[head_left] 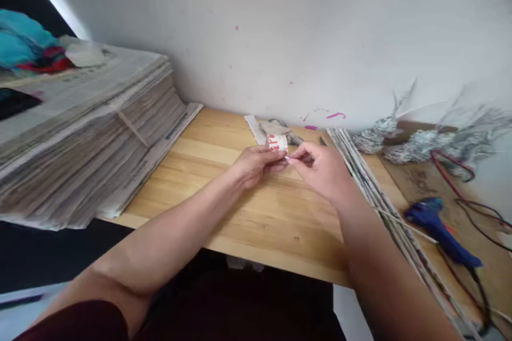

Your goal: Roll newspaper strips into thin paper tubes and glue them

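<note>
Over the middle of the wooden table, my left hand (pixel 260 165) is closed on a white paper strip (pixel 277 143) with red print. The strip stands up and curves above the thumb. My right hand (pixel 318 165) meets it from the right, thumb and forefinger pinched on a small whitish end (pixel 287 158) by the left fingertips, seemingly part of the same paper. Blur hides exactly how the two join. Just behind the hands lie a crumpled greyish cloth (pixel 275 127) and a flat pale strip (pixel 253 127).
A tall stack of newspapers (pixel 132 122) fills the table's left. Long rolled paper sticks (pixel 380 197) run along the right, beside a blue glue gun (pixel 442 229) with its cord. Several woven paper pieces (pixel 378 134) stand at the back right, against the wall (pixel 280 37).
</note>
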### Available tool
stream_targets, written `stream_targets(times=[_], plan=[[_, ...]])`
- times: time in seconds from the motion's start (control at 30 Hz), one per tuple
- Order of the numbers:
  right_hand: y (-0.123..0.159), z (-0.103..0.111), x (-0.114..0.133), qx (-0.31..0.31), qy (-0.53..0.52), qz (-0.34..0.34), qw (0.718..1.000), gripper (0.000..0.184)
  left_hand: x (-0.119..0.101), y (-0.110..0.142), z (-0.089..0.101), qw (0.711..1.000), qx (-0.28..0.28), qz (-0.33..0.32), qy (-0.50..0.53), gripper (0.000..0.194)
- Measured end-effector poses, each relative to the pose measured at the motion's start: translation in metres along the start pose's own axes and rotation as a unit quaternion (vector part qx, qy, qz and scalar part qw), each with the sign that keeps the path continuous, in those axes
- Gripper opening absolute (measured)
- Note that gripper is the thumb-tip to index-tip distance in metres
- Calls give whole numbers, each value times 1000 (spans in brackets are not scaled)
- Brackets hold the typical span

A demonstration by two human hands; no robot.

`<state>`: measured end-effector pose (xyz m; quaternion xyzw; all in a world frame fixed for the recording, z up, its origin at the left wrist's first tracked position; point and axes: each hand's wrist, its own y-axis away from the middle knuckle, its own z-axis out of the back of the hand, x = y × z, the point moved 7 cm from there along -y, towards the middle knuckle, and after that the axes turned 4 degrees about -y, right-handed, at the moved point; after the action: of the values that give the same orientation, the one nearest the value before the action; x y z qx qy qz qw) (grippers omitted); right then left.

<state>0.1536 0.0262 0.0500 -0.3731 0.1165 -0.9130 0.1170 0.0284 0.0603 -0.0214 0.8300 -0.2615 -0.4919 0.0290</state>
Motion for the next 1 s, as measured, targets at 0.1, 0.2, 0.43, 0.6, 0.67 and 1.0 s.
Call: stream_targets(times=[0.1,0.2,0.43,0.6,0.67,1.0], plan=[[0,1,-4,5,-11,-14,1000,5,0,0,-1,1000,6,-6,-2,4],[1,-1,-7,12,-49,-30,998,5,1,-1,-1,1000,14,-15,-7,5],[1,-1,-7,16,-106,-55,993,8,4,-4,-2,999,34,-25,-12,13],[1,-2,-6,24,-105,-43,993,8,5,-3,-2,1000,28,-2,-2,11],[0,-4,-3,27,-91,-15,995,7,6,-3,0,1000,17,12,5,9],[3,0,20,-51,115,151,980,11,5,-4,6,996,-3,71,62,4]])
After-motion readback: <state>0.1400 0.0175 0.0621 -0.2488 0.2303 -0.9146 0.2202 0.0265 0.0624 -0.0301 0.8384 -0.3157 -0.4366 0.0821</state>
